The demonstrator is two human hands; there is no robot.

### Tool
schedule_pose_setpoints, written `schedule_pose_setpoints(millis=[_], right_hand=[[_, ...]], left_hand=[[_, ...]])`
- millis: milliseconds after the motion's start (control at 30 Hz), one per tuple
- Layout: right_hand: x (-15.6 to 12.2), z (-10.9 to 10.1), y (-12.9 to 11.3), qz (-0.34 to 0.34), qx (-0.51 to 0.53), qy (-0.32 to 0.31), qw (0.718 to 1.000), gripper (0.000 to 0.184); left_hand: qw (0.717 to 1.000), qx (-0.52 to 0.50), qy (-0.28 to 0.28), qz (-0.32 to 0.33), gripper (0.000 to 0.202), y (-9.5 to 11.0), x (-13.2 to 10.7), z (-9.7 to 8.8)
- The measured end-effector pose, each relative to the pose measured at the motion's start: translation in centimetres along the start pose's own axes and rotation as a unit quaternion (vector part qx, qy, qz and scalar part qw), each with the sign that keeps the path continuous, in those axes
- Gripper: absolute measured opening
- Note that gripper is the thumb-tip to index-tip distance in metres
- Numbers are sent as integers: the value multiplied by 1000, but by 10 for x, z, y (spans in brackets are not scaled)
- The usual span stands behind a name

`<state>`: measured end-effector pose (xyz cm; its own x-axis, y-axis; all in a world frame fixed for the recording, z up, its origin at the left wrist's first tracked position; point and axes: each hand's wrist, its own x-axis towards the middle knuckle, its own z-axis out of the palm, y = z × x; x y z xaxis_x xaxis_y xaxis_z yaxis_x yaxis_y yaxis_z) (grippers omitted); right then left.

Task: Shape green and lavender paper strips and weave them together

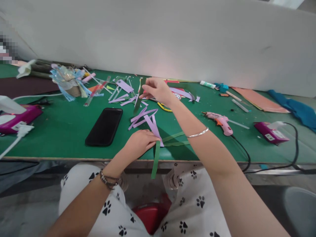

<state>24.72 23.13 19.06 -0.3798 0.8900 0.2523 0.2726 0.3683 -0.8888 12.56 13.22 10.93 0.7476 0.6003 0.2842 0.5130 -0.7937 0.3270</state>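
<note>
My left hand (pixel 140 143) rests near the table's front edge, its fingertips closed on a green paper strip (pixel 155 161) that hangs over the edge. Folded purple paper strips (pixel 153 126) lie beside those fingers, and more green strips (pixel 176 143) stretch to the right, partly behind my right forearm. Raised over the middle of the table, my right hand (pixel 158 90) pinches another green paper strip (pixel 137 104), held upright. Loose purple strips (pixel 124 86) are scattered behind and to the left of it.
A black phone (pixel 104 126) lies left of my hands. On the right are a pink glue gun (pixel 221 121) with its cord and a purple power block (pixel 271 132). Another purple power block (pixel 22 118) stands far left. A blue fringed bundle (pixel 67 79) sits behind the phone.
</note>
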Motion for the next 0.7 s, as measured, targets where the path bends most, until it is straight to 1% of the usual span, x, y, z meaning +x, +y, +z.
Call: schedule_pose_setpoints(millis=[100,233,333,400,567,700], right_hand=[[-12,-17,0,30,45,41,998,13],[-38,-39,5,2,58,109,992,13],[-63,-47,13,-11,55,162,985,14],[-78,-49,21,5,24,183,983,17],[-106,-55,38,47,-34,179,982,9],[-115,-62,44,93,-129,135,978,11]], left_hand=[[1000,7,-3,-5,21,0,0,0],[1000,5,-7,-13,21,-1,0,1],[1000,3,-13,-20,21,-1,-1,2],[1000,3,-16,-25,21,-1,-1,1],[999,4,-20,-34,22,0,-1,1],[999,-2,-19,-38,23,-1,-1,3]])
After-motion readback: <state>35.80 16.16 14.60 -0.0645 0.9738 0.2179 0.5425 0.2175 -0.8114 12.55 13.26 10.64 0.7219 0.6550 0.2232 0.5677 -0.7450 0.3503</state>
